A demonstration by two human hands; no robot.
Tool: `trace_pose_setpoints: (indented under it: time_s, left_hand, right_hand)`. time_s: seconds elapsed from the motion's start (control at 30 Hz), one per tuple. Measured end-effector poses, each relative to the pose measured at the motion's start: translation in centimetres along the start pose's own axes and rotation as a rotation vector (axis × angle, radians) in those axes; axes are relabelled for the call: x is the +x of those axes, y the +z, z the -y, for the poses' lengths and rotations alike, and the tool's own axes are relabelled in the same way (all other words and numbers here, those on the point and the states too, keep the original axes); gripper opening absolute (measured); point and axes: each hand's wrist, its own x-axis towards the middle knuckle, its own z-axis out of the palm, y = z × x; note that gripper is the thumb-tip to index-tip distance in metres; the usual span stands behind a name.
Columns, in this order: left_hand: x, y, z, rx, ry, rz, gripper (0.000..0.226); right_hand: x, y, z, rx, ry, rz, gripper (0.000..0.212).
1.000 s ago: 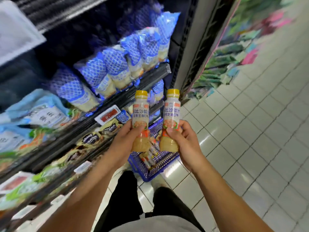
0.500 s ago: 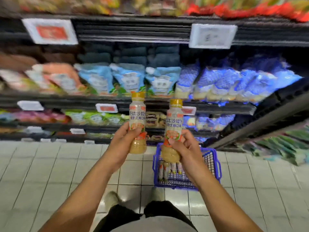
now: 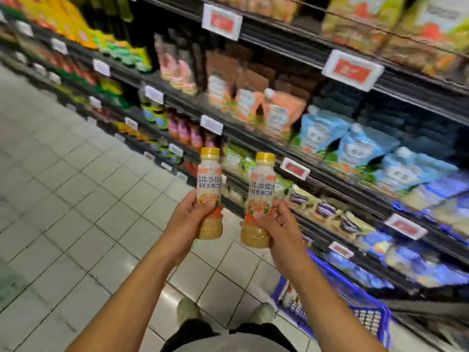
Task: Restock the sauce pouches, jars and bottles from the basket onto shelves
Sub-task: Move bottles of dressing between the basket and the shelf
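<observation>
I hold two upright sauce bottles with yellow caps and white labels in front of me. My left hand grips the left bottle around its lower half. My right hand grips the right bottle the same way. The blue wire basket stands on the floor at the lower right, behind my right forearm, with more packs inside. The black shelves run diagonally across the right, stocked with blue pouches, orange pouches and small jars.
White price tags hang along the shelf edges. Tall bottles and yellow packs fill the upper left shelves. Pale floor tiles stretch down the aisle on the left. My shoes show at the bottom.
My view has swung left along the aisle, so the shelves now run diagonally and the basket sits at the lower right. Both hands keep the bottles upright in front of me.
</observation>
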Motion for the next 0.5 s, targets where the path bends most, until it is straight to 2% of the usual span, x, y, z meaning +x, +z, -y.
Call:
trace_pose_setpoints:
  time_s: [0.33, 0.5]
  left_hand:
    - [-4.3, -15.4, -2.2, -0.094, 0.039, -0.218, 0.045]
    - [-5.5, -20.5, -2.7, -0.161, 0.064, -0.32, 0.034]
  right_hand:
    - [2.4, 15.4, -2.9, -0.074, 0.078, 0.245, 0.028]
    - [3.4, 20.5, -3.9, -0.148, 0.09, 0.335, 0.034]
